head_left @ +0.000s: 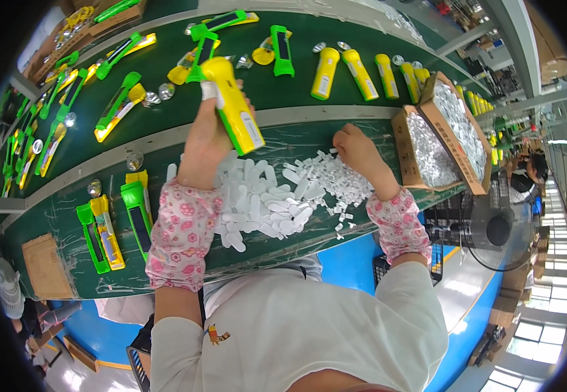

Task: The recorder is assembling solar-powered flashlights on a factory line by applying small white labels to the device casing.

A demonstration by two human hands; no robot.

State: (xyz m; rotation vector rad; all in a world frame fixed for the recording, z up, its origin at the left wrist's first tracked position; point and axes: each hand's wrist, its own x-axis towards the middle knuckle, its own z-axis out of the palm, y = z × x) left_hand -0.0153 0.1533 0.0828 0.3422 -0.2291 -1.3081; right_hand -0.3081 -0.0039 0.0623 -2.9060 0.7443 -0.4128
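Observation:
My left hand [206, 147] is wrapped round a yellow flashlight [236, 114] with a green edge, held raised and tilted above the bench. A white wrap shows on one of its fingers. Below it lies a heap of white oval plastic pieces [256, 196]. My right hand [360, 155] is at the far edge of a spread of small white pieces [335, 179], its fingertips curled together. Whatever may be between those fingertips is too small or hidden to tell. Both forearms wear pink patterned sleeves.
Two cardboard boxes of clear or silvery pieces, one upright [411, 153] and one tilted [471, 157], stand at right. Finished-looking yellow flashlights [326, 73] lie beyond the ledge. Opened green-and-yellow housings [103, 235] lie left, near flat cardboard [48, 268]. A fan [498, 230] stands right.

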